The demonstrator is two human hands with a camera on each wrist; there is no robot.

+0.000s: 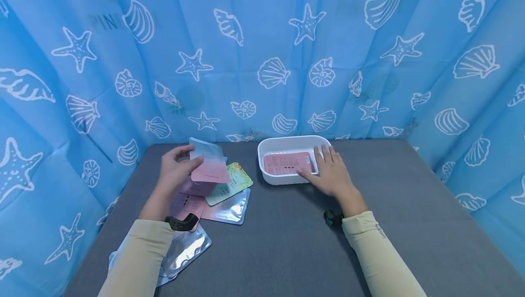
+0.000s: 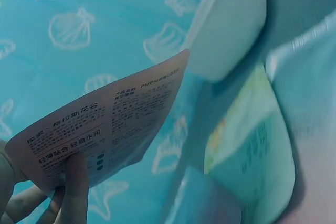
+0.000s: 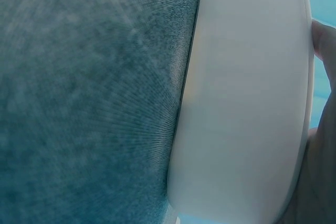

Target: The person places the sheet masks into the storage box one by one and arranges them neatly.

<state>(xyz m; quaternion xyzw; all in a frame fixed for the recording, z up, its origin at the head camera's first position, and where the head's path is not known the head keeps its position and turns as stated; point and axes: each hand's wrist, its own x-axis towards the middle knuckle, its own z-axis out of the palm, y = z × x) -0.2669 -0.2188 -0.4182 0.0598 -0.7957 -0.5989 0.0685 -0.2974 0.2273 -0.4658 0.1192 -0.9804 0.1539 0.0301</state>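
Note:
My left hand (image 1: pixel 174 169) pinches a flat sheet-mask sachet (image 1: pixel 211 169), pale blue at one end and pink at the other, above a spread of other sachets. In the left wrist view, the printed back of this sachet (image 2: pixel 105 124) faces the camera, thumb and fingers at its lower corner. My right hand (image 1: pixel 331 171) rests on the right end of a white plastic box (image 1: pixel 283 180), fingers spread and thumb at the near rim. Inside the box lies a pink sachet (image 1: pixel 285 162), printed side up. The box wall (image 3: pixel 241 98) fills much of the right wrist view.
Beneath the left hand lie a green-yellow sachet (image 1: pixel 231 185), a pink-and-silver one (image 1: pixel 231 208) and other pink ones. Silver sachets (image 1: pixel 186 251) lie nearer, partly under the left sleeve. A blue curtain (image 1: pixel 262 60) with shell prints hangs behind the grey table (image 1: pixel 279 242).

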